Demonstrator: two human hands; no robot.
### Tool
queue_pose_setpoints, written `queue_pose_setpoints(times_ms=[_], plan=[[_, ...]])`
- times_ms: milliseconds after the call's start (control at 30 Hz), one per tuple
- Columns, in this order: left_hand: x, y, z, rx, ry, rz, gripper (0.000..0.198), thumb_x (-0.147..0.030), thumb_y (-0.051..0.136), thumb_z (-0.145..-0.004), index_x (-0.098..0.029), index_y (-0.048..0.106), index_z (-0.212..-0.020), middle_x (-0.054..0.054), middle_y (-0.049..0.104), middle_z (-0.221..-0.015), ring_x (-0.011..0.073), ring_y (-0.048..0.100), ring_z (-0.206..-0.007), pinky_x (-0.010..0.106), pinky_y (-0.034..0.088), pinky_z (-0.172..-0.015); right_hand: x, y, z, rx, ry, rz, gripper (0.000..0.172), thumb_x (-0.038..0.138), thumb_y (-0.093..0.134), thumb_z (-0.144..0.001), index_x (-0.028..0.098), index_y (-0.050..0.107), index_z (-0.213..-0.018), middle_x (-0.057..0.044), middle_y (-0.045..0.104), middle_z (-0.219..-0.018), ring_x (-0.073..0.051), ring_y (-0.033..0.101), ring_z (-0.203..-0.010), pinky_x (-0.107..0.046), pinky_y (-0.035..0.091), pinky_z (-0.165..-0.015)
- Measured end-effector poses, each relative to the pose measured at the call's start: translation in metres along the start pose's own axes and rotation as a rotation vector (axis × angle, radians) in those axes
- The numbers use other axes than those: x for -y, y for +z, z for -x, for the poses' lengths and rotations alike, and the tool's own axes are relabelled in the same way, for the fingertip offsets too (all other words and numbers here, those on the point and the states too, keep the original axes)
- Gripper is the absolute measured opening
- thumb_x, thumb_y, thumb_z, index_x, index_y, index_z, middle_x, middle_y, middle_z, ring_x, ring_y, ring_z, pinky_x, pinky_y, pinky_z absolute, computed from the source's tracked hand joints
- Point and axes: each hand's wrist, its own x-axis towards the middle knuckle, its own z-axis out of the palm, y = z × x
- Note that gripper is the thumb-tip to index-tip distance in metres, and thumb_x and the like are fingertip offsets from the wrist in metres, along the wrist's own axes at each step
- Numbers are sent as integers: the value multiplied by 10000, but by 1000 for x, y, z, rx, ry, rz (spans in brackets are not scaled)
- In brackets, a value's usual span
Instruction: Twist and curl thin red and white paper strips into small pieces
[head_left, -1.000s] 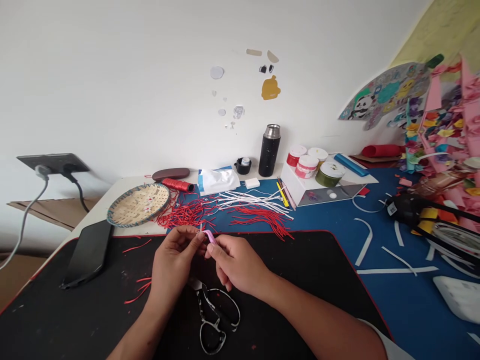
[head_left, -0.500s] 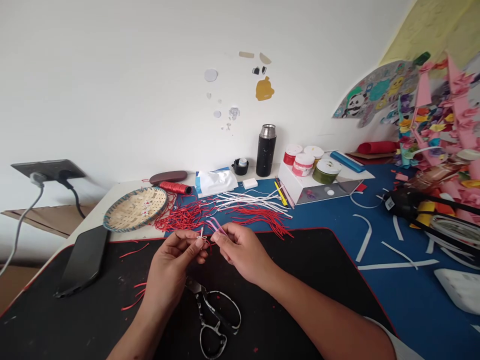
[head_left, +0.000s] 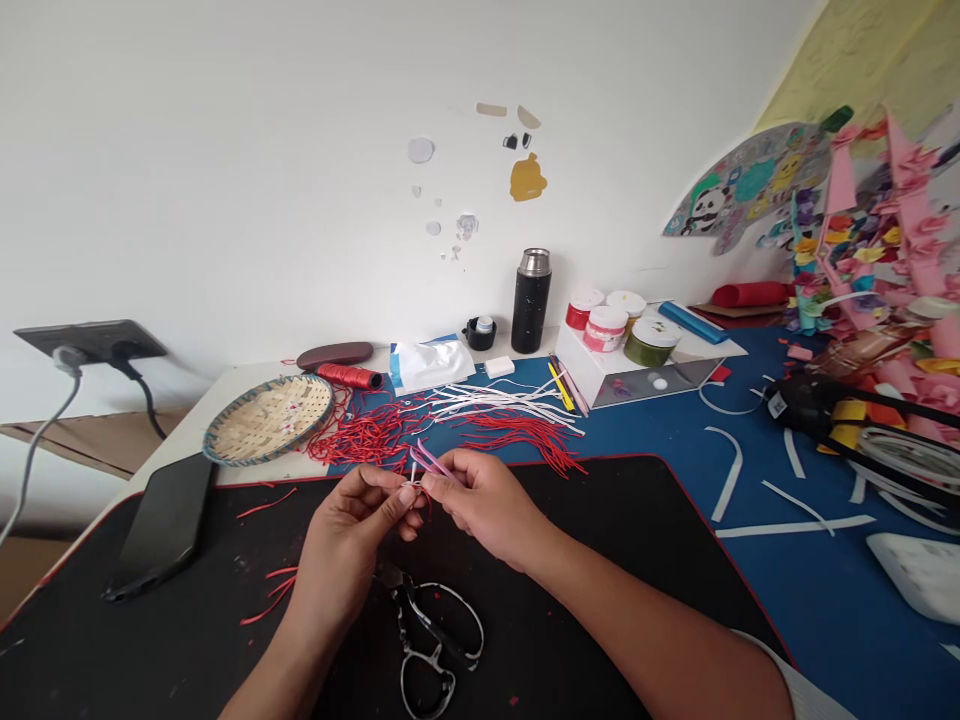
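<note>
My left hand point(head_left: 364, 515) is closed, pinching a small knotted piece of white strip point(head_left: 412, 484) between thumb and forefinger. A short white end stands up from it, and a bit of red cord shows just beside it. In my right hand point(head_left: 480, 500) is a pair of pink-purple tweezers point(head_left: 426, 458), their tips pointing up and left. The right fingertips meet the white piece or come very close; exactly where they touch is hidden. Below both hands, scissors point(head_left: 435, 640) with dark handles lie on the black mat point(head_left: 585, 620).
Behind the hands lie red cords point(head_left: 367, 435), white strips point(head_left: 487, 402) and a red thread spool point(head_left: 349, 376). A woven basket point(head_left: 266, 420) and a phone point(head_left: 161, 525) are at left. A black flask point(head_left: 532, 300) and lidded jars point(head_left: 652, 340) stand at the back.
The left hand and white piece have shifted slightly right. The tweezers have turned, and the right fingertips have come closer to the white piece.
</note>
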Motion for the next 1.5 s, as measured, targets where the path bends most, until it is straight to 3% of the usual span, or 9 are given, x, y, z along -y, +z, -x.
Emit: queue_pose_setpoints(times_ms=[567, 733, 900, 1033, 1200, 1333, 1500], plan=[[3, 2, -2, 7, -24, -21, 395, -396, 976, -685, -169, 705, -860, 22, 756, -656, 157, 690, -578, 227, 565, -539, 2, 2, 1, -45, -63, 162, 132, 252, 627, -965, 197, 569, -860, 69, 475, -640, -108, 386, -552, -243, 321, -558], [-1, 3, 0, 16, -15, -5, 361, -369, 969, -695, -167, 717, -856, 25, 750, -672, 161, 687, -582, 234, 559, -532, 1, 0, 1, -22, -51, 126, 188, 365, 654, -964, 204, 583, -897, 66, 463, -636, -109, 389, -534, -245, 304, -523], [-4, 3, 2, 35, -8, -10, 333, -362, 960, -708, -171, 728, -851, 15, 732, -658, 158, 677, -574, 226, 540, -509, 4, -5, -1, -92, -64, 99, 304, 508, 659, -956, 208, 615, -935, 69, 397, -627, -112, 336, -537, -249, 283, -506], [-2, 0, 2, 15, -2, -33, 332, -355, 952, -723, -176, 718, -876, 21, 750, -699, 158, 686, -597, 224, 551, -531, 8, -7, 2, -65, -117, 165, 337, 522, 624, -983, 209, 596, -861, 54, 395, -654, -122, 345, -580, -260, 285, -534], [-3, -2, 2, -33, 41, -67, 324, -350, 938, -747, -185, 709, -907, 8, 744, -741, 160, 703, -636, 234, 579, -569, 11, -8, 5, -50, -238, 346, 396, 506, 559, -1041, 196, 582, -796, 29, 441, -721, -136, 379, -670, -278, 309, -611], [-6, 0, 2, -48, 55, -71, 334, -359, 944, -733, -181, 711, -892, 9, 741, -723, 157, 694, -620, 235, 576, -560, 13, -9, 6, -18, -232, 351, 387, 501, 534, -1060, 191, 647, -859, 16, 517, -750, -145, 441, -698, -284, 338, -641], [-10, 0, -1, -114, 41, 53, 368, -336, 987, -663, -176, 729, -871, 1, 742, -717, 144, 693, -622, 211, 572, -555, 16, -9, 5, 10, -173, 310, 196, 381, 646, -1005, 196, 709, -1009, -22, 690, -930, -178, 602, -849, -291, 438, -768]])
